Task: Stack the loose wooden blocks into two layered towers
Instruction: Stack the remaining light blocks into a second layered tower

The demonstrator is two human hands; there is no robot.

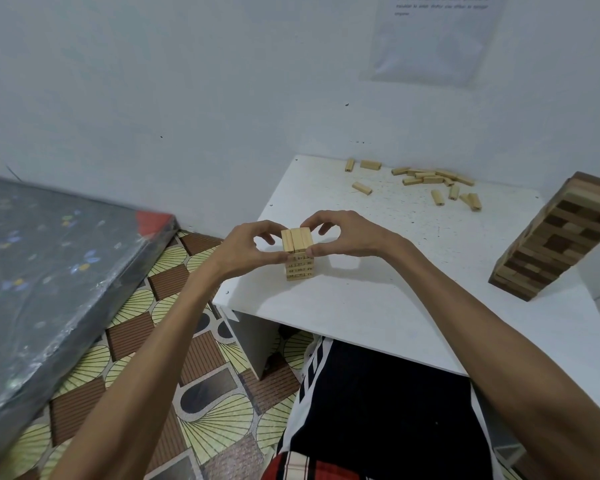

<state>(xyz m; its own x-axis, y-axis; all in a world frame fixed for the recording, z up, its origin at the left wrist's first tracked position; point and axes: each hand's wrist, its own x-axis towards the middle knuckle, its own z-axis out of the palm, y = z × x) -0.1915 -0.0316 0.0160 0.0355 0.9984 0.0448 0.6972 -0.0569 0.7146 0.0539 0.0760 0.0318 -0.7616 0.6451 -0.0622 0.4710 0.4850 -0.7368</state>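
A small tower of pale wooden blocks [299, 258] stands near the front left of the white table [378, 306]. Its top layer has three blocks side by side. My left hand [253, 247] pinches the tower's left side near the top with thumb and fingers. My right hand [340, 235] pinches the right side the same way. Several loose pale blocks [433, 183] lie scattered at the table's far edge by the wall. A taller tower of darker and lighter blocks [555, 237] stands at the table's right.
A wrapped dark mattress [56, 278] lies to the left on the patterned floor [187, 393]. The white wall [222, 98] backs the table, with a paper sheet [433, 36] on it. My legs are under the table's near edge.
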